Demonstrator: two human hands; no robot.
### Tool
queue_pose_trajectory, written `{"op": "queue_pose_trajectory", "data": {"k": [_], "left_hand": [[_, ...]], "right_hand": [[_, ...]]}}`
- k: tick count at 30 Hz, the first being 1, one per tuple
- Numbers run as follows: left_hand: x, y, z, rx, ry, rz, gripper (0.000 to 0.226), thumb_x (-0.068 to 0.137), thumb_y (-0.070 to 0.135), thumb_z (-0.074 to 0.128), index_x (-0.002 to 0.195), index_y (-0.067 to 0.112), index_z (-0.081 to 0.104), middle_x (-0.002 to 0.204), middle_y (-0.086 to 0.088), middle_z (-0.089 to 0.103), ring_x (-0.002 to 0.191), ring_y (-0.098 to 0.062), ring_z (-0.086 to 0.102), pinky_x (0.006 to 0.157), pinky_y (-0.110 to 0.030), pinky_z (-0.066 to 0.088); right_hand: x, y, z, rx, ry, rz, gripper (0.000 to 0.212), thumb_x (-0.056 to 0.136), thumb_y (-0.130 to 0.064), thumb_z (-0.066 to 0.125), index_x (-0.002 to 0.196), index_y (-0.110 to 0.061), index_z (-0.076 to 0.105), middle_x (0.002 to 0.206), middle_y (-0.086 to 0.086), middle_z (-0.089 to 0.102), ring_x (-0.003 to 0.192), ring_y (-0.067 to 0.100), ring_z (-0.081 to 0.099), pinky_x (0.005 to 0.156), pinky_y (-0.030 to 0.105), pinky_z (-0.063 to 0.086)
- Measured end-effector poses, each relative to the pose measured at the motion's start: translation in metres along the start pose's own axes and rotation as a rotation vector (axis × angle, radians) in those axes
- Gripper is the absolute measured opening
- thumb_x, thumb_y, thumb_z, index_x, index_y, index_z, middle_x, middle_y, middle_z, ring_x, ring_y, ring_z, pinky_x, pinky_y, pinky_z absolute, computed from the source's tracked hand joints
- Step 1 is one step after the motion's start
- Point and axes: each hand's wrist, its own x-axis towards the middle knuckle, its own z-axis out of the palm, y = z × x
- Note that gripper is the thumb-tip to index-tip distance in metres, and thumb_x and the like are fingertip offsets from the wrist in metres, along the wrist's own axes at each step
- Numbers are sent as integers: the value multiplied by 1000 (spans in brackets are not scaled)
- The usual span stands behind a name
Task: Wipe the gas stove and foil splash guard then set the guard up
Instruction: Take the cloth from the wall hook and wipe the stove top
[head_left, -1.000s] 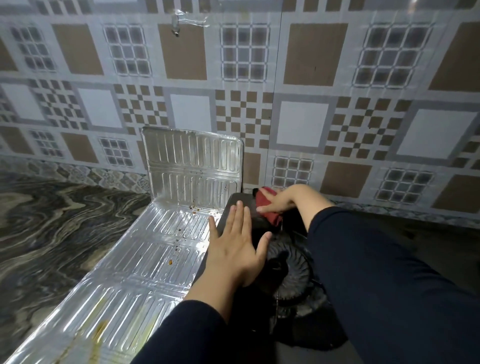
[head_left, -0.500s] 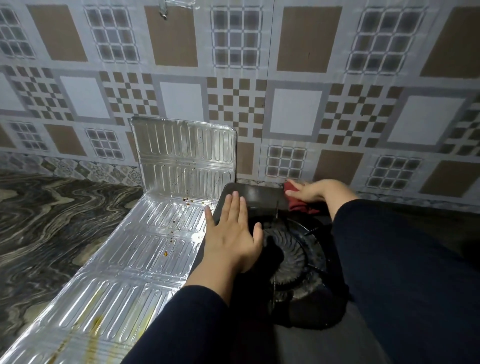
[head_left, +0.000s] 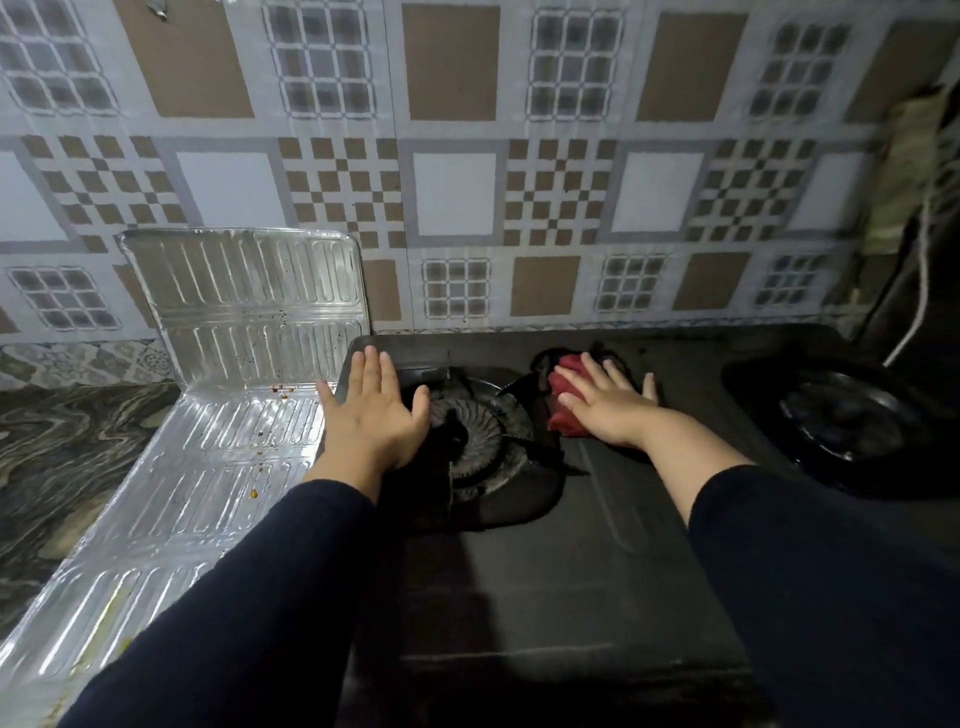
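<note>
The black gas stove (head_left: 571, 561) fills the lower middle, with its left burner (head_left: 475, 436) between my hands. My left hand (head_left: 371, 415) lies flat and open on the stove's left rear corner. My right hand (head_left: 605, 402) presses a red cloth (head_left: 563, 400) onto the stove top, right of the left burner. The foil splash guard (head_left: 208, 467) lies to the left of the stove. One panel is flat on the counter and the far panel (head_left: 249, 306) stands against the tiled wall. Brown spots and yellowish stains mark the foil.
A second burner (head_left: 847, 415) sits at the stove's right. The dark marbled counter (head_left: 67, 447) extends left of the foil. The patterned tile wall (head_left: 519, 182) runs right behind the stove. A white cord (head_left: 924, 270) hangs in the dim right corner.
My right hand has slid the red cloth rightwards and nearer, from the stove's back edge to the surface right of the left burner. My left hand has stayed flat on the stove. The view has shifted right.
</note>
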Motion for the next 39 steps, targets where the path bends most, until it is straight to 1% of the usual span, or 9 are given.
{"op": "queue_pose_trajectory", "data": {"k": [4, 8, 13, 16, 19, 22, 27, 31, 39], "left_hand": [[-4, 12, -10, 23, -1, -14, 76, 93, 57, 10, 151, 9, -3, 161, -7, -11, 147, -17, -13, 114, -59, -12], [-21, 64, -17, -12, 42, 191, 71, 95, 52, 15, 152, 13, -1, 161, -4, -10, 147, -16, -14, 114, -58, -11], [-76, 129, 5, -25, 25, 425, 70, 96, 52, 18, 152, 14, -1, 160, -2, -13, 146, -15, -18, 114, -53, -13], [-102, 148, 28, 52, 17, 491, 72, 95, 53, 17, 152, 12, -1, 160, -4, -14, 145, -16, -21, 113, -54, -15], [-110, 154, 41, 142, 30, 483, 73, 94, 56, 12, 151, 11, -1, 160, -5, -11, 146, -16, -18, 113, -54, -17], [-108, 154, 46, 173, 37, 471, 73, 94, 56, 9, 151, 12, 2, 161, -4, -5, 148, -13, -10, 114, -54, -17], [-103, 158, 44, 210, 31, 455, 72, 94, 55, 8, 152, 13, 3, 161, -2, -2, 148, -11, -7, 110, -55, -23], [-102, 159, 48, 225, 35, 448, 74, 92, 57, 8, 152, 14, 6, 161, -1, 1, 148, -10, -3, 110, -55, -21], [-104, 155, 53, 247, 25, 445, 73, 93, 57, 8, 152, 16, 9, 161, 2, 3, 148, -8, -1, 111, -55, -19]], "right_hand": [[-52, -2, 19, 12, 62, 3, 52, 98, -55, 14, 147, -48, 0, 158, -11, -20, 146, 18, -17, 113, 57, -15], [-113, 0, 40, 9, 115, -12, 55, 96, -56, 20, 148, -46, 4, 159, -10, -16, 147, 19, -16, 111, 56, -18], [-171, 26, 48, -102, 375, -3, 55, 91, -51, 37, 143, -31, 34, 159, 0, 17, 148, 19, -11, 115, 50, -17], [-176, 48, 53, 19, 347, 44, 56, 97, -45, 30, 150, -28, 22, 162, 0, 2, 147, 15, -10, 119, 44, -7], [-157, 71, 50, 26, 299, 130, 59, 98, -50, 21, 152, -27, 10, 161, 2, -8, 148, 18, -10, 119, 43, -6], [-124, 76, 35, 21, 295, 176, 63, 95, -56, 21, 151, -30, 10, 161, 6, -7, 148, 23, -8, 119, 45, -4], [-128, 67, 39, -16, 296, 3, 60, 94, -58, 21, 150, -36, 13, 162, 3, -2, 148, 23, -4, 120, 42, -2], [-172, 107, 50, -1, 346, -52, 56, 95, -55, 28, 148, -38, 20, 161, -4, 3, 148, 15, 2, 120, 36, 3], [-231, 213, 52, 44, 402, 212, 58, 96, -54, 28, 148, -29, 27, 160, -2, 13, 147, 16, 10, 119, 35, 7]]}}
